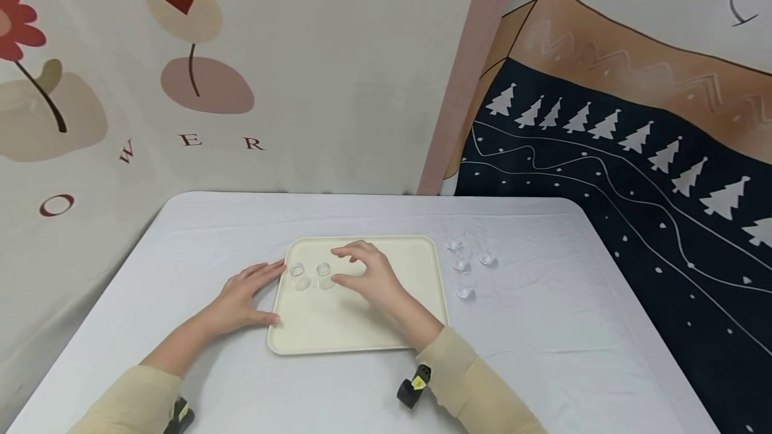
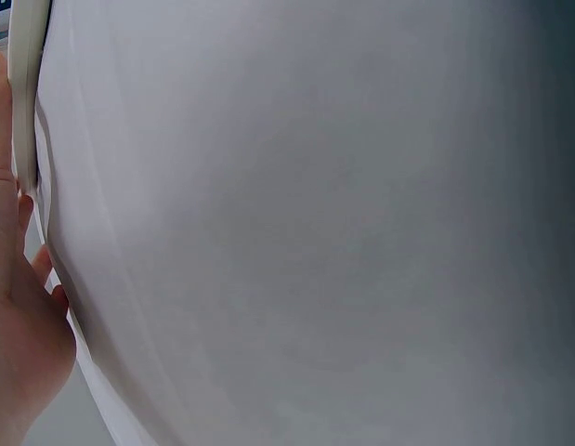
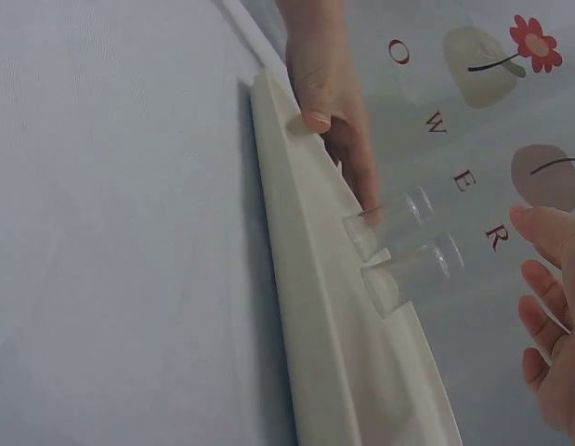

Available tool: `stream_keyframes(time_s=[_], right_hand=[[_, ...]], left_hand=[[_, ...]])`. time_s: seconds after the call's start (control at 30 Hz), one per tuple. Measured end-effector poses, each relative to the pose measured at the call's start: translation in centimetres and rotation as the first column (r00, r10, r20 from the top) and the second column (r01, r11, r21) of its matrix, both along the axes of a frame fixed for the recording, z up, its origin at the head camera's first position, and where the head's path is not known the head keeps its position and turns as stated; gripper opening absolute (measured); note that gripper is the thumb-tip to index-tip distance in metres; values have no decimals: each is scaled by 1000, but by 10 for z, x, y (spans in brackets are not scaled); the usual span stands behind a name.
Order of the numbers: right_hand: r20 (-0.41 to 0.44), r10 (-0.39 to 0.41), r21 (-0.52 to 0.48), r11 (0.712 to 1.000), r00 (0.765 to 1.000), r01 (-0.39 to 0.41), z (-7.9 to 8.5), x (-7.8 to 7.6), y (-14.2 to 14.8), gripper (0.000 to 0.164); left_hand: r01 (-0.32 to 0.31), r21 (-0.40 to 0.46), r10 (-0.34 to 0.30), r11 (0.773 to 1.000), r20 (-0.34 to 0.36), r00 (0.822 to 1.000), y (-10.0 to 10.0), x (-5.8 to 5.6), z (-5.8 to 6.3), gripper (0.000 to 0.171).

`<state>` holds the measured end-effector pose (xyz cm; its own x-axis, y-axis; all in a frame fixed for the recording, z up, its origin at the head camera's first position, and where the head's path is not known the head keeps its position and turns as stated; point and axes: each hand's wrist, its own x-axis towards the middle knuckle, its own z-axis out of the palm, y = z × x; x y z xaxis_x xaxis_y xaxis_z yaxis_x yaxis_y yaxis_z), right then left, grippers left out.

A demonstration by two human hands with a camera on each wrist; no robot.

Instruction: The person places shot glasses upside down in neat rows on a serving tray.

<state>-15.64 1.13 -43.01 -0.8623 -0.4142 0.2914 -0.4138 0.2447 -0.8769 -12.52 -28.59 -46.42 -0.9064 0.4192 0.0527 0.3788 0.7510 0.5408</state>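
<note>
My left hand (image 1: 244, 300) rests against the left edge of a cream tray (image 1: 362, 333), its thumb and fingers spread along the rim. Two small clear glasses (image 1: 324, 270) stand side by side near the tray's left end. Over the tray, just right of these glasses, hovers my right hand (image 1: 370, 276) with thumb and fingers parted and nothing between them. The right wrist view shows a gap between the right hand (image 3: 556, 325) and the nearer glass (image 3: 412, 274). In the left wrist view, part of the left hand (image 2: 22, 344) appears beside the tray edge (image 2: 25, 102).
Several more clear glasses (image 1: 464, 286) stand on the white tablecloth (image 1: 543, 327) to the right of the tray. Behind the table hangs a pale printed cloth (image 1: 338, 86), with a dark tree-patterned one (image 1: 543, 146) at the right.
</note>
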Motion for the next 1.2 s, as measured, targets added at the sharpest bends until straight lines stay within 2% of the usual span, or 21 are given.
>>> stream_keyframes(time_s=[0.33,0.73,0.9,0.93,1.2], right_hand=[[-43,9,-50,999,999,-11,9,7,24,40],[-100,-41,-4,999,994,41,27,21,63,41],[-116,-57,-6,998,992,57,28,25,81,42],[-117,-59,-11,998,991,58,23,24,85,42],[-115,-109,17,994,987,112,21,29,114,44]], left_hand=[[4,3,-4,1000,-6,1000,0,-1,-2,104],[13,2,-13,1000,-20,1000,-1,-2,-3,104],[8,0,-8,1000,-7,1000,-1,-2,-2,105],[5,-2,-5,1000,-3,1000,-1,-2,-2,105],[-1,-9,1,1000,6,1000,-2,-1,-2,105]])
